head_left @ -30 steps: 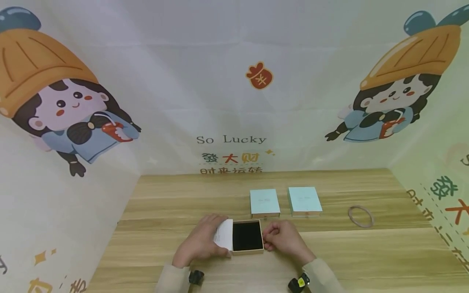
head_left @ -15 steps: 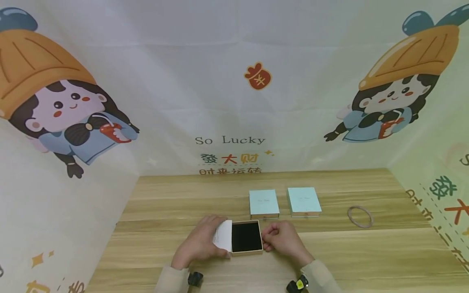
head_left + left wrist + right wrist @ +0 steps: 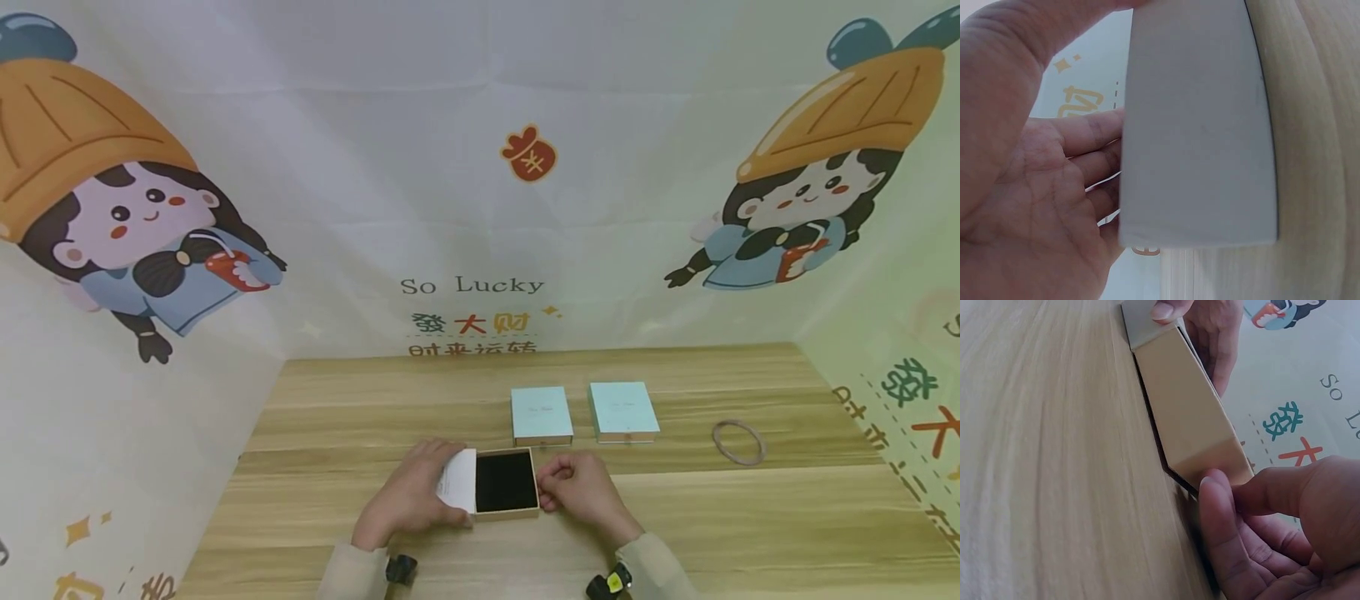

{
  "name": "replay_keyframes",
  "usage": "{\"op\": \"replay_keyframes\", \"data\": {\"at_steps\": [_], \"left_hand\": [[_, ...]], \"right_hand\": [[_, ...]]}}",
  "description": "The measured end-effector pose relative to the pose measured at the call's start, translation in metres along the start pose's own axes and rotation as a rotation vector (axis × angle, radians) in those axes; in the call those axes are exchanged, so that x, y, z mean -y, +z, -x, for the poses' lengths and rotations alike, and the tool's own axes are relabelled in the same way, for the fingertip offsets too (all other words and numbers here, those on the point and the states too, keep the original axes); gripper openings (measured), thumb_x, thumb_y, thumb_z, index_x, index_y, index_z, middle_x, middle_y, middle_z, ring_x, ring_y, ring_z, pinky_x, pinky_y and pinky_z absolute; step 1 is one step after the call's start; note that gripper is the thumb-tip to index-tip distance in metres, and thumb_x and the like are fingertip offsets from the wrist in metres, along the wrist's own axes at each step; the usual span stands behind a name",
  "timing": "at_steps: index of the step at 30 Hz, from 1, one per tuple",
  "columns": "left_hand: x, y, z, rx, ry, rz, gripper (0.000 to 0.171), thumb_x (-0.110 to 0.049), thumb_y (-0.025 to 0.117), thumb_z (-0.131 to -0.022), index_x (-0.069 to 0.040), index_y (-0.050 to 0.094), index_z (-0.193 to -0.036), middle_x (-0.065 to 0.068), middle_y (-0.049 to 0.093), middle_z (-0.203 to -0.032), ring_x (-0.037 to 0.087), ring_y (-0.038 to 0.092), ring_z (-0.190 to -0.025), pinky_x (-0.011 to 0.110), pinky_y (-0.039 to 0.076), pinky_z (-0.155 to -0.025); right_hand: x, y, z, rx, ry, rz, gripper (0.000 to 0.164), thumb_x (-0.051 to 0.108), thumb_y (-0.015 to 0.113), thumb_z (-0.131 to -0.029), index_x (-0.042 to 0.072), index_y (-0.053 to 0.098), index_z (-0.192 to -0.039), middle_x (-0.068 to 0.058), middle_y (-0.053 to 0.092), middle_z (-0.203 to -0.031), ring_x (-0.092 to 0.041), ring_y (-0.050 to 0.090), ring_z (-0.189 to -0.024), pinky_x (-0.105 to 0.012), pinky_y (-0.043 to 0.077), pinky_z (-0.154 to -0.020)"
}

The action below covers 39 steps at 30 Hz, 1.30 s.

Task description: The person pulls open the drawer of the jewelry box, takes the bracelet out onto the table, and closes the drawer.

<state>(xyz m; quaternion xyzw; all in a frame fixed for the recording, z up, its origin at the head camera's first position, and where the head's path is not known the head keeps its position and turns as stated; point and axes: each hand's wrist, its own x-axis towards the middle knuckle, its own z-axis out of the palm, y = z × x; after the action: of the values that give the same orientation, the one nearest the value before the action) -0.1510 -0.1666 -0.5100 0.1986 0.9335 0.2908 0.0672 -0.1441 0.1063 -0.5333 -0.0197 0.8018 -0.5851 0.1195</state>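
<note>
A left hand point(image 3: 416, 492) grips a white cardboard sleeve point(image 3: 459, 482) on a wood-grain table point(image 3: 285, 508) while a black-lined tan cardboard tray point(image 3: 507, 516) juts rightward from it to the nearer right hand point(image 3: 588, 492), which seemingly pinches the outer end.

The cover point(image 3: 1197, 144) is paperboard in appearance, smooth and matt. The drawer point(image 3: 1188, 394) is smooth paperboard with low sheen; its lining point(image 3: 506, 482) is matt, exact material indeterminate. The closed boxes point(image 3: 542, 412) are smooth, matt card. The tabletop point(image 3: 337, 417) shows smooth wood grain. The backdrop point(image 3: 360, 167) is matt, creased cloth.
</note>
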Motion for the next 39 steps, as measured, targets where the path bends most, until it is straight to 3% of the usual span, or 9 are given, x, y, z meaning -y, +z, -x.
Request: {"op": "replay_keyframes", "data": {"at_steps": [21, 39], "left_hand": [[0.001, 0.001, -0.001, 0.005, 0.004, -0.002, 0.105, -0.034, 0.099, -0.057, -0.003, 0.052, -0.145, 0.017, 0.058, -0.143, 0.038, 0.05, -0.134, 0.059, 0.042, -0.113], [-0.001, -0.001, 0.0, 0.013, -0.012, 0.017, 0.104, -0.033, 0.099, -0.059, -0.003, 0.051, -0.147, 0.018, 0.055, -0.148, 0.042, 0.044, -0.141, 0.059, 0.036, -0.119]], "right_hand": [[0.003, 0.008, -0.002, 0.017, 0.008, -0.007, 0.008, -0.004, 0.065, -0.092, -0.005, 0.07, -0.086, -0.008, 0.071, -0.067, -0.013, 0.068, -0.058, -0.028, 0.061, -0.058], [0.005, 0.015, -0.005, 0.07, -0.036, -0.018, 0.009, -0.006, 0.064, -0.092, -0.006, 0.069, -0.085, -0.011, 0.073, -0.07, -0.012, 0.069, -0.058, -0.028, 0.061, -0.057]]}}
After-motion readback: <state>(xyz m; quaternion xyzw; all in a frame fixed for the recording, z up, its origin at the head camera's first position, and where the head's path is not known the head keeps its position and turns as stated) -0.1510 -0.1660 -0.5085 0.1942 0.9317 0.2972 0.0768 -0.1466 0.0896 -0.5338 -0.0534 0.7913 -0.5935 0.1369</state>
